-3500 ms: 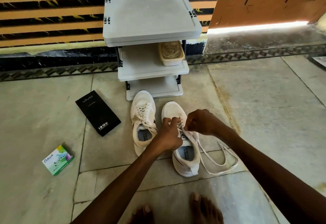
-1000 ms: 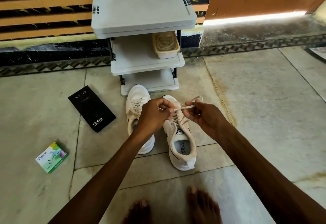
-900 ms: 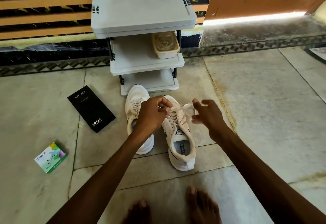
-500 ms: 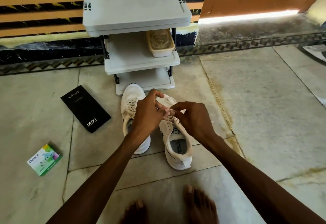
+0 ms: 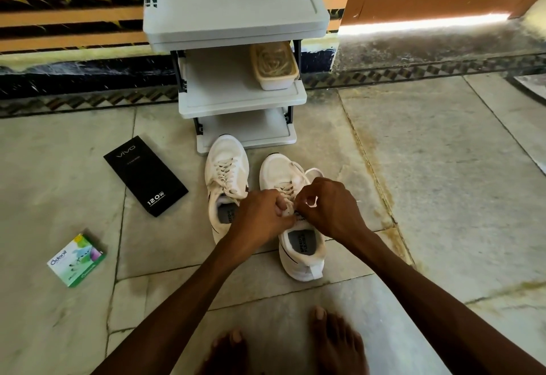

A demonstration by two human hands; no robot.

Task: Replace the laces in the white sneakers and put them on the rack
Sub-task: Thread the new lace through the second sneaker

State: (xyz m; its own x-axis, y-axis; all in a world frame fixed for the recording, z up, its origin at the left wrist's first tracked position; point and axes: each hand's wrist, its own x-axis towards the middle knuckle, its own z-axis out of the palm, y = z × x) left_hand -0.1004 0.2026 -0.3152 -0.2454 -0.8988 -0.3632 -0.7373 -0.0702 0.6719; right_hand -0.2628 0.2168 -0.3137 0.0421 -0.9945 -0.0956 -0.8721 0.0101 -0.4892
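the stone-tiled floor (image 5: pixel 443 182) carries a grey rack (image 5: pixel 236 5), a white sneaker (image 5: pixel 226 168) just before it, a second sneaker (image 5: pixel 276 172) beside that, a black box (image 5: pixel 145 175) and a green box (image 5: pixel 76 259) further left, and two bare feet (image 5: pixel 336 342). a tub (image 5: pixel 274 64) sits on the rack's middle shelf.

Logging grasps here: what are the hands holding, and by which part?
The left hand and right hand both pinch the lace of the sneaker nearer the right hand, at its upper eyelets by the tongue.
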